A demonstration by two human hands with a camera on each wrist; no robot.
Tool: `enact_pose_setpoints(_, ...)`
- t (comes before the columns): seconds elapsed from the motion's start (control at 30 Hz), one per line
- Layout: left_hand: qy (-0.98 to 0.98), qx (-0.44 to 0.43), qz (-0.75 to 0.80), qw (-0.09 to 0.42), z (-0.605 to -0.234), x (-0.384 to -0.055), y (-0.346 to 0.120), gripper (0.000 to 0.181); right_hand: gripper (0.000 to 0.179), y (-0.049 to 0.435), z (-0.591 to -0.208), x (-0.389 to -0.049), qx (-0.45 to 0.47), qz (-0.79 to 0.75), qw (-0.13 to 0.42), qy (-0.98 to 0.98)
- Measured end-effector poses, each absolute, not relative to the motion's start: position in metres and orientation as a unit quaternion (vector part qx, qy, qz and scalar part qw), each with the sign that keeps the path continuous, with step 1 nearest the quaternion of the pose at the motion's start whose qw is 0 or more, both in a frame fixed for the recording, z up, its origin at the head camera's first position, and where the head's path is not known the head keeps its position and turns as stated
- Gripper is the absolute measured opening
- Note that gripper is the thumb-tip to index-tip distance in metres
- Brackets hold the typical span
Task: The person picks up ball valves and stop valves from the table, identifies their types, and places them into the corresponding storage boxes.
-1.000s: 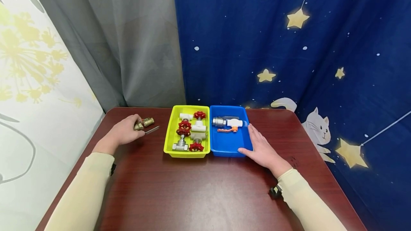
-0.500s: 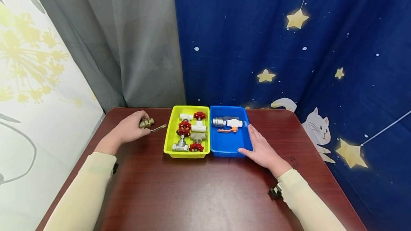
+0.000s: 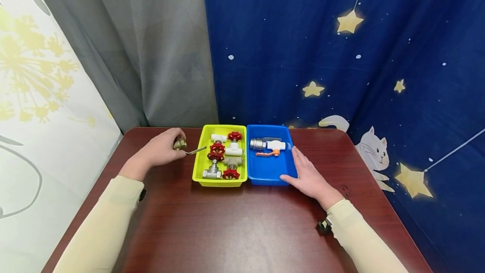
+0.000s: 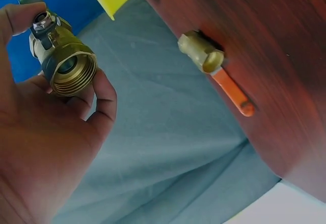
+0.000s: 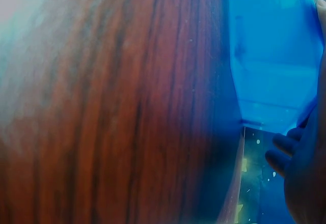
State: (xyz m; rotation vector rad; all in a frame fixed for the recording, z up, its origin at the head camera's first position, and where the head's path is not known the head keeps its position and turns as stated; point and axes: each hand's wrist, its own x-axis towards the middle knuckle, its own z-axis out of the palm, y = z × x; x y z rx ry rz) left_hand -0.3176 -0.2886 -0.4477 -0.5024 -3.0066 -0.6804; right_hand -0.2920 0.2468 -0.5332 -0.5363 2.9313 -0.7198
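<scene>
My left hand [image 3: 163,148] grips a brass ball valve [image 4: 69,68] with its thumb and curled fingers, just left of the yellow tray [image 3: 198,167]. The valve's flat lever [image 3: 196,151] points toward that tray, its tip at the rim. A second brass ball valve [image 4: 201,51], with an orange lever, lies on the table in the left wrist view; from the head view it is hidden behind the left hand. My right hand [image 3: 308,174] rests against the right side of the blue tray [image 3: 269,172], fingers extended and thumb at the near rim.
Inside the yellow tray are several valves, some with red handwheels [image 3: 217,151], plus a silver valve [image 3: 212,171]. The blue tray holds a silver valve [image 3: 257,143] and a white plastic valve [image 3: 276,145] with an orange lever. Both stand side by side on the brown table [image 3: 235,226].
The left hand has moved right toward the yellow tray, carrying the brass ball valve away from the orange-levered one. My right hand stays in place at the blue tray.
</scene>
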Motion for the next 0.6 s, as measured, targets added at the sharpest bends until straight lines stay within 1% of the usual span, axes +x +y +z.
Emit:
enact_pose_setpoints(0.37, -0.961, -0.177, -0.210, 0.003, -0.443, -0.321, -0.256, 0.044, 0.117, 0.246, -0.532, -0.291, -0.178, -0.239, 0.038, 0.954)
enact_pose_setpoints(0.6, -0.955, -0.211, -0.211, -0.001, -0.436, -0.318, -0.229, 0.045, 0.117, 0.246, -0.532, -0.291, -0.177, -0.239, 0.038, 0.954)
